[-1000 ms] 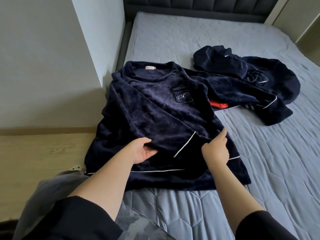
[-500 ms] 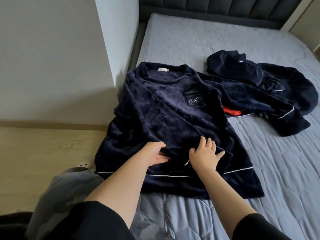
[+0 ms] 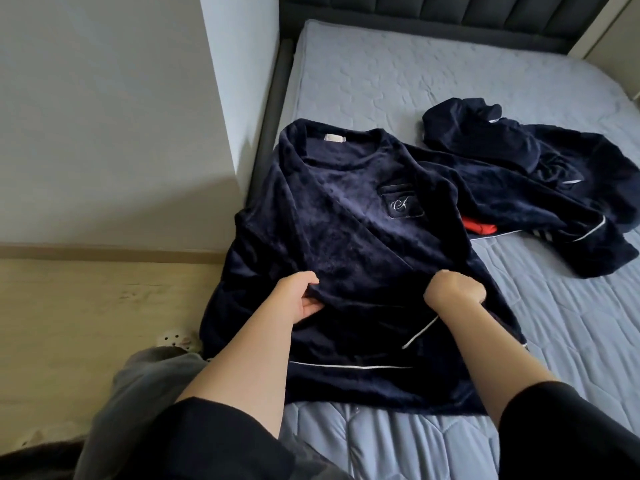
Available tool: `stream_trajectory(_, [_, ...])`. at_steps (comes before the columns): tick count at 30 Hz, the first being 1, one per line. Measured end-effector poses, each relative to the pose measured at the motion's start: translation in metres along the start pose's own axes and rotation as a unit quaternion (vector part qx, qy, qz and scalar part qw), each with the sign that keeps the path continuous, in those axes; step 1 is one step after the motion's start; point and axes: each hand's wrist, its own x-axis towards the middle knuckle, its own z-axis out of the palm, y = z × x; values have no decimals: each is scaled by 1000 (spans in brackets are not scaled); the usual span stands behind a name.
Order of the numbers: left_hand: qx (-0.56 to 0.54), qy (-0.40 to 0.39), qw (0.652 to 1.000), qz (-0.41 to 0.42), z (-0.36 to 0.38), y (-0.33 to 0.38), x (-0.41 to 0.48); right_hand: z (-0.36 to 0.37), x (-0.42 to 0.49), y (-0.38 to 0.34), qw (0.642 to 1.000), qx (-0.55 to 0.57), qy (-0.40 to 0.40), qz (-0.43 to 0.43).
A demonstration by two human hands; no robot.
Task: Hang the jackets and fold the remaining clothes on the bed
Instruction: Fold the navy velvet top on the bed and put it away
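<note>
Navy top: lies front-up on the bed, collar toward 12 o'clock, hem toward 6 o'clock.
Left hand: grips a fold of the top's lower front, thumb above, fingers beneath.
Right hand: at 3 o'clock of the left hand, fingers curled into the same fold.
Navy heap: crumpled at 2 o'clock of the top, touching it.
Red cloth: peeks out between top and heap.

Navy plush top, white piping, white monogram. Beneath the top, grey-blue mattress, hexagon quilting. Right of the top, navy garment, white trim, and red cloth. Left, pale wood floor.
</note>
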Motion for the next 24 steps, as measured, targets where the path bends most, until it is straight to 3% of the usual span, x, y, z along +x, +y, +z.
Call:
stream_trajectory(4, [-153, -10, 988, 17, -4, 11, 9, 21, -10, -29, 977, 2, 165, -134])
stream_trajectory(7, [-190, 9, 980, 58, -12, 25, 20, 20, -16, -63, 950, 69, 210, -220])
stream_trajectory(10, [-194, 63, 974, 96, -24, 47, 30, 10, -16, -99, 938, 126, 196, -257])
stream_trajectory(13, [-192, 85, 971, 113, -35, 63, 38, 7, -8, -126, 943, 133, 129, -277])
stream_trajectory(16, [-57, 190, 966, 165, -39, 67, 46, 23, 2, -131, 966, 106, 50, -233])
stream_trajectory(19, [-10, 281, 943, 177, -45, 65, 54, 41, 5, -126, 971, 114, 62, -199])
stream_trajectory(22, [-19, 299, 943, 146, -52, 64, 61, 50, 6, -129, 969, 128, 87, -190])
stream_trajectory(24, [28, 309, 934, 177, -48, 63, 58, 55, 7, -132, 969, 123, 98, -189])
